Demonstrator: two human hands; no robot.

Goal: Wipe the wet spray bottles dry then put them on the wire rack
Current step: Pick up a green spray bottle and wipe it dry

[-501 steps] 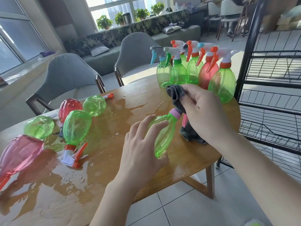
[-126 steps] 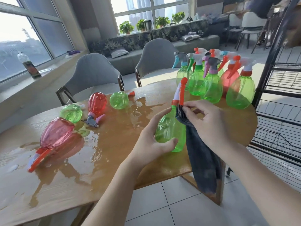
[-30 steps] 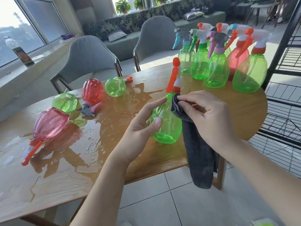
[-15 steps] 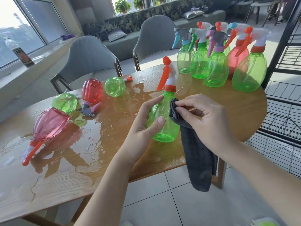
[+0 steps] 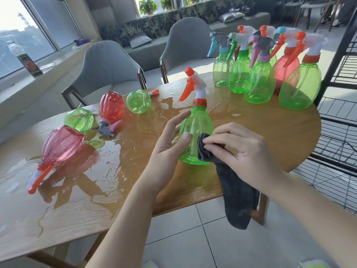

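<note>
My left hand (image 5: 170,146) grips the belly of an upright green spray bottle (image 5: 195,130) with an orange trigger, over the wooden table (image 5: 260,132). My right hand (image 5: 237,151) pinches a dark grey cloth (image 5: 231,186) against the bottle's lower right side; the cloth's tail hangs below the table edge. Several upright bottles (image 5: 258,80), green and one red, stand grouped at the far right of the table. Lying on the wet left part are a pink bottle (image 5: 59,146), a red bottle (image 5: 111,106) and two green bottles (image 5: 79,119) (image 5: 138,101). The black wire rack (image 5: 340,117) stands to the right.
Water pools on the table's left and middle (image 5: 108,165). Two grey chairs (image 5: 108,66) stand behind the table. A window ledge with a dark bottle (image 5: 29,62) runs along the left. Tiled floor lies below.
My right hand has slid the cloth down from the bottle's shoulder to its lower side. The bottle has turned so its trigger points left; my left hand keeps its grip.
</note>
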